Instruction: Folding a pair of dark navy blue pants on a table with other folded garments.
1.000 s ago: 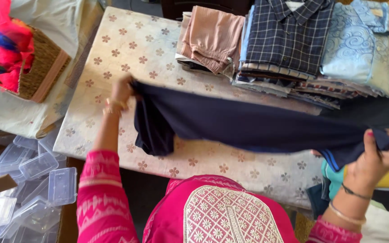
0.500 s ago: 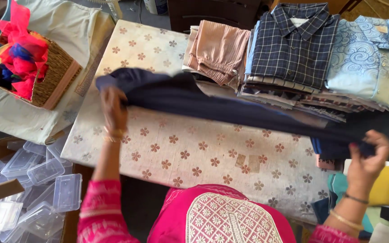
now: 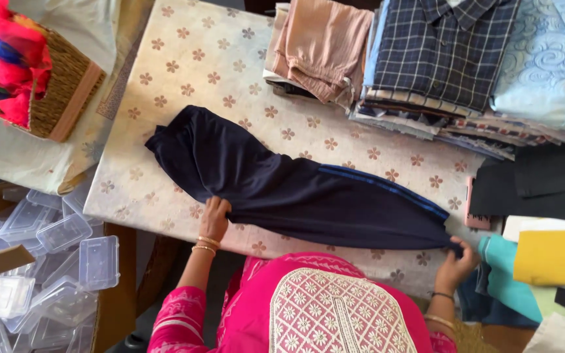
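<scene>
Navy trousers [image 3: 295, 189] lie flat across the desk [image 3: 184, 65], which has a cream cloth with a flower print; waist end points to the far left, leg end runs right to the near edge. A thin blue stripe runs along the upper side of the leg. My left hand [image 3: 215, 219] is on the near edge of the fabric about mid-length, grip closed, fingers pinching a fold of the cloth. My right hand [image 3: 456, 265] is at the leg end near the desk's right corner, grip closed on the hem tip. Both hands touch the trousers; the fabric rests on the desk, not lifted. Far side of the desk: folded beige garment [image 3: 322, 46], beside it a stack topped by a dark plaid shirt [image 3: 439, 49], then a light blue patterned shirt [image 3: 544, 59]. Right of the desk: black cloth [image 3: 544, 183], a yellow piece [image 3: 554, 258], a teal piece [image 3: 508, 278]. Left: woven basket [image 3: 63, 91] with red and pink fluff. Lower left: pile of clear plastic boxes [image 3: 53, 242].
</scene>
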